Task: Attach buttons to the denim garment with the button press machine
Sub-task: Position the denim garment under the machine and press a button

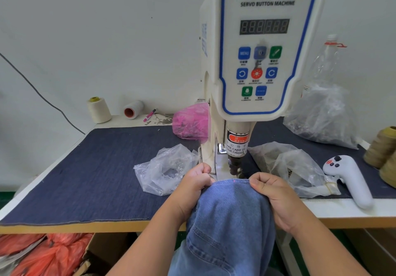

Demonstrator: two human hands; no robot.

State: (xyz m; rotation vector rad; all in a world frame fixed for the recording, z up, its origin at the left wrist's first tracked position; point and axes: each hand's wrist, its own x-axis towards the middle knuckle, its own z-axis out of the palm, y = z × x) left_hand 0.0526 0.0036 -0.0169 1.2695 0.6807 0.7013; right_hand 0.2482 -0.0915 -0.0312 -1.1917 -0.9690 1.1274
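the denim garment [231, 207] is held taut at the counter's [85, 168] near edge, its folded top edge raised just below the button press machine's [257, 61] ram [235, 166]. a fingertip could be caught under the ram if the cloth is fed further, since both grips sit close beside it; a slack edge could also leave the button off its small pink mark. the left hand [196, 186] is curled, knuckles up, fingers pinched shut on the edge. the right hand [275, 198] mirrors it, thumb and fingers closed on the denim, wrists angled inward.
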